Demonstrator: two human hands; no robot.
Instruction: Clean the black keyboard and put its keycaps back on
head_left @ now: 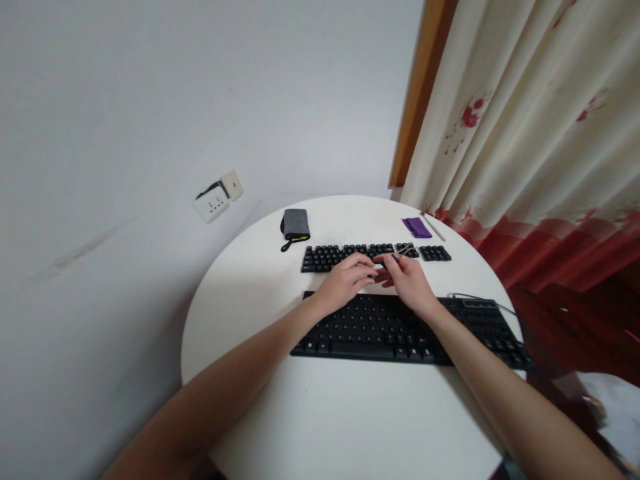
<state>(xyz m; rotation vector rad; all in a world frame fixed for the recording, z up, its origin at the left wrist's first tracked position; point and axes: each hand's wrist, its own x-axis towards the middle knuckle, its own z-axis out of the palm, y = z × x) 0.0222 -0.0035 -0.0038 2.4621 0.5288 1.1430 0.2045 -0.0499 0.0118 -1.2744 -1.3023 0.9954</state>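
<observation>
A black keyboard [360, 320] lies across the table in front of me, its main field showing small pegs where keycaps are off. Behind it, loose black keycaps [325, 257] are laid out in keyboard order. My right hand [413, 283] is above the keyboard's back edge, thumb and fingers closed on a small black keycap [384, 263]. My left hand [346, 283] meets it from the left, fingers bent and close together. A dark bit shows at the left fingertips, too small to make out.
At the back left of the round white table [240, 293] lies a grey zip pouch [297, 223]. A purple cloth [417, 227] and a thin stick [434, 228] lie at the back right. A wire puller [404, 252] rests on the keycaps. Wall and curtain [540, 133] stand close behind.
</observation>
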